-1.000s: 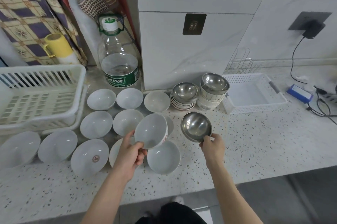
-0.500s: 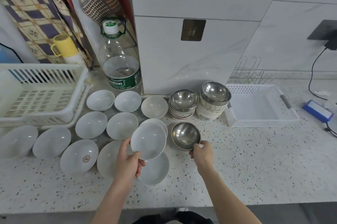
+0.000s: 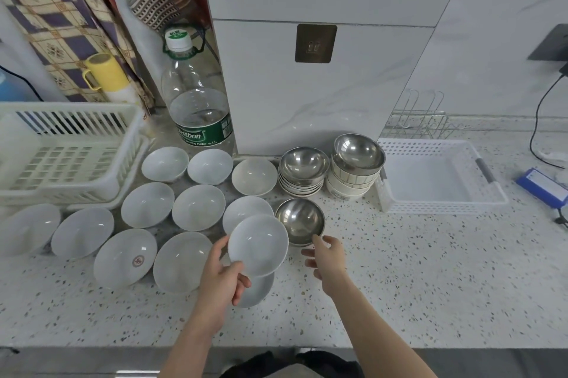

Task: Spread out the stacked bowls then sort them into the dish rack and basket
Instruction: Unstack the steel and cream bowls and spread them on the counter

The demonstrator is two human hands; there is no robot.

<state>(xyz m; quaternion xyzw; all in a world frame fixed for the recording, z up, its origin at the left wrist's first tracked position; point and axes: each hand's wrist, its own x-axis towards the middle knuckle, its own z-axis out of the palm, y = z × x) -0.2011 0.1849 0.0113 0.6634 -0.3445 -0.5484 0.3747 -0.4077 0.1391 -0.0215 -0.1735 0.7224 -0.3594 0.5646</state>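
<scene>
Two hands at lower centre: left hand (image 3: 222, 281) pinches round white ceramic bowl (image 3: 257, 245) by its rim, raised above speckled table (image 3: 415, 270). Right hand (image 3: 326, 256) grip spread, fingertips touching round steel bowl (image 3: 300, 221) resting on table.

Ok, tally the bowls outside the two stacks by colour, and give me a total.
White bowls: 12, counting the held white bowl in the left hand
Steel bowl: 1
Total: 13
</scene>
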